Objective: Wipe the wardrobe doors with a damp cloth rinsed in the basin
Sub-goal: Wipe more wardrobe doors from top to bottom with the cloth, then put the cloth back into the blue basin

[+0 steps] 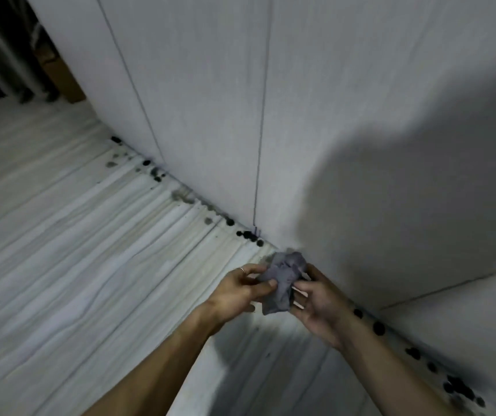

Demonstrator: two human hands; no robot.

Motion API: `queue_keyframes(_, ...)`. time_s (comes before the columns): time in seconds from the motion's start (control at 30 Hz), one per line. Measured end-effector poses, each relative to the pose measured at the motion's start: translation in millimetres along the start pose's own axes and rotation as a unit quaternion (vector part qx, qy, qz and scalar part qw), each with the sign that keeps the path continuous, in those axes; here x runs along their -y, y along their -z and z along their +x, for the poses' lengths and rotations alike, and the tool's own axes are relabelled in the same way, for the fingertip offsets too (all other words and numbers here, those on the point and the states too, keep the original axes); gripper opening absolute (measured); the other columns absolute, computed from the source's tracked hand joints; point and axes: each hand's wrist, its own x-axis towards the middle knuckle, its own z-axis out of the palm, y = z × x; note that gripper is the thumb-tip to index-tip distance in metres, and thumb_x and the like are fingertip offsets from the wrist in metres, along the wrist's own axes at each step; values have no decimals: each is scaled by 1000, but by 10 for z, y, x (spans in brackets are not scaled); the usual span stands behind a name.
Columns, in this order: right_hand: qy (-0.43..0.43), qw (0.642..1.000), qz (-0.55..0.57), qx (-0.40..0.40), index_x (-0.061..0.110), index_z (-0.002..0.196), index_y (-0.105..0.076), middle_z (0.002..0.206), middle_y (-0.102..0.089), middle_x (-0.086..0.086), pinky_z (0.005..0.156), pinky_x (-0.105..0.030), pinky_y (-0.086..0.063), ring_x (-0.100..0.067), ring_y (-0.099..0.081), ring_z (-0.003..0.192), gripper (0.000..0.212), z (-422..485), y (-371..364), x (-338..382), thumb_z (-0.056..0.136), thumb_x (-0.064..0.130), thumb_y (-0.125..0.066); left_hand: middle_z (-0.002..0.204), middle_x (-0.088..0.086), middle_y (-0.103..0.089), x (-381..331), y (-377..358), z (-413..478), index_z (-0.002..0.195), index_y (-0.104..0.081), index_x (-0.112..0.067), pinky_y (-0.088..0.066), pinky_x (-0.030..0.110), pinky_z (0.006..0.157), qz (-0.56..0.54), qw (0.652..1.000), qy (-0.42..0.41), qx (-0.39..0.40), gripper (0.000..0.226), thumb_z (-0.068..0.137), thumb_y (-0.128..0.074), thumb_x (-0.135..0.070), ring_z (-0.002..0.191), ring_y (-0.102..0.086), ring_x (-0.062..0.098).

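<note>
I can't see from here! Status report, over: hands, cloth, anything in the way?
Left hand and right hand both grip bunched grey cloth. Held low by wardrobe doors. Nothing blocking doors.

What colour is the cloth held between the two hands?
The cloth is bluish grey, seen in the head view.

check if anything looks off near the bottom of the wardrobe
Yes. Dark blotches dot the pale floor along the foot of the wardrobe doors, some smeared grey, like stains or mould; I cannot tell which. The cloth is bunched between the left hand and right hand.
</note>
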Motion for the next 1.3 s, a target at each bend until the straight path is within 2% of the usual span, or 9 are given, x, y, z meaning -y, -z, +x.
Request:
queue_keyframes(0.13,-20,995,-98,-11,20,109,-63,97,-74,-6,67,-34,-57,-19,-73,81,42,-294,-918,154,85,-10,-47,94,7,-74,-282,595,-667,109,-67,-18,-51,22,62,-58,994,-1,-90,22,88,-75,-18,78,-68,13)
queue_keyframes(0.3,30,949,-312,46,49,144,-27,117,-60,7,76,-37,-61,-12,-66,101,96,-792,-2106,280,80,-7,-72,100,11,-71,-713,1421,-1597,109,-69,-17,-55,31,72,-75,986,6,-149,24,91,-67,-1,82,-67,20)
queue_keyframes(0.4,58,900,-428,61,45,122,-58,115,-69,7,91,-42,-58,-11,-68,100,61,-990,-2715,314,76,14,-83,100,7,-68,-980,1853,-2090,106,-69,-20,-53,19,62,-85,979,-6,-185,31,92,-62,6,74,-65,13)
queue_keyframes(0.5,87,861,-498,59,44,96,-63,95,-71,14,85,-41,-59,-12,-69,86,36,-1146,-3389,401,81,16,-81,97,6,-68,-1256,2365,-2546,110,-69,-15,-48,14,57,-98,972,-1,-212,28,91,-64,5,71,-63,9)
queue_keyframes(0.6,80,845,-522,89,43,94,-65,95,-72,10,86,-45,-58,-18,-70,88,35,-1258,-4229,580,82,12,-78,89,3,-67,-1573,3007,-3002,110,-67,-14,-43,9,52,-101,967,17,-235,26,90,-65,4,65,-62,2)
queue_keyframes(0.73,111,830,-540,86,46,89,-69,88,-72,17,85,-48,-59,-16,-71,90,36,-1273,-5177,815,76,15,-79,102,-1,-70,-1894,3830,-3467,108,-66,-26,-47,14,60,-30,950,50,-307,24,91,-67,-9,86,-66,16)
queue_keyframes(0.87,178,812,-543,118,35,96,-67,93,-73,12,85,-30,-55,-15,-69,93,34,-1180,-6467,1126,76,10,-81,113,-7,-68,-2321,5053,-3958,121,-62,-29,-51,24,86,117,919,77,-369,26,96,-59,-23,103,-65,15)
queue_keyframes(1.17,265,755,-574,177,27,117,-67,109,-70,6,79,-20,-41,-13,-62,104,37,-546,-8722,1578,82,18,-76,142,-1,-50,-3020,7161,-4044,136,-51,-36,-44,46,107,272,844,146,-438,38,97,-51,-35,128,-51,22)
queue_keyframes(1.3,294,732,-589,178,22,119,-68,114,-71,-3,80,-19,-39,-22,-62,108,38,23,-9827,1574,81,18,-75,135,2,-53,-3222,8158,-3926,135,-50,-32,-45,47,104,290,823,165,-460,41,94,-51,-36,127,-49,26)
